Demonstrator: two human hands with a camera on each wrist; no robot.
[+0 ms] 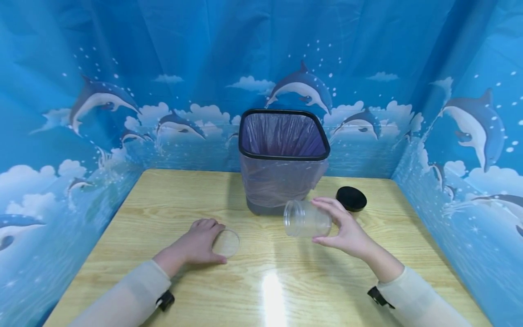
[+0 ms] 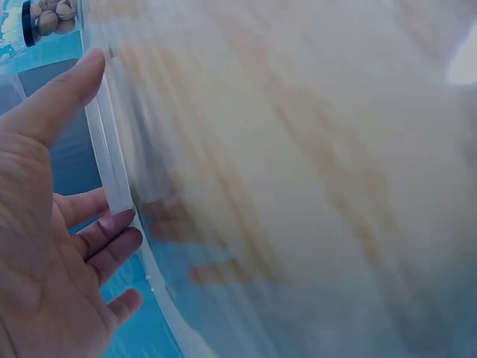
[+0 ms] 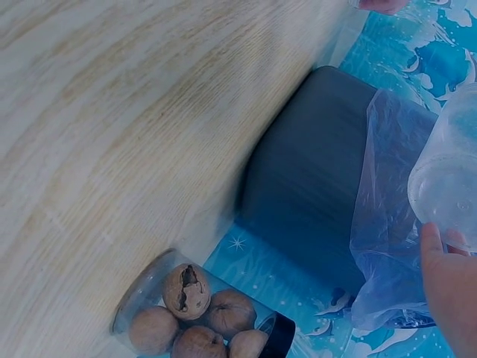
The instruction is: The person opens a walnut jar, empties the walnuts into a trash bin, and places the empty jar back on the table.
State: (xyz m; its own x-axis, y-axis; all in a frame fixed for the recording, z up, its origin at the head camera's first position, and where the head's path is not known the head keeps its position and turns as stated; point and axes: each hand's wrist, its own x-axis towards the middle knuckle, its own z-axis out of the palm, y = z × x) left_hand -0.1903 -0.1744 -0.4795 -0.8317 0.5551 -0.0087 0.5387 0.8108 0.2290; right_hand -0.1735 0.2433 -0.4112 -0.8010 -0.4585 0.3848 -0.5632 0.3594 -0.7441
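My left hand holds a clear round lid by its edge, low over the wooden table. In the left wrist view, the thumb and fingers lie at either end of the lid's pale rim. My right hand grips a clear plastic jar from behind its base. That jar lies sideways in the air, its open threaded mouth turned left, and nothing shows inside it. In the right wrist view only the jar's base end and part of the right hand appear.
A grey bin with a purple liner stands at the table's back. Right of it, a black-lidded clear jar holds several walnuts; its black lid shows from above. Blue dolphin-print curtains surround the table.
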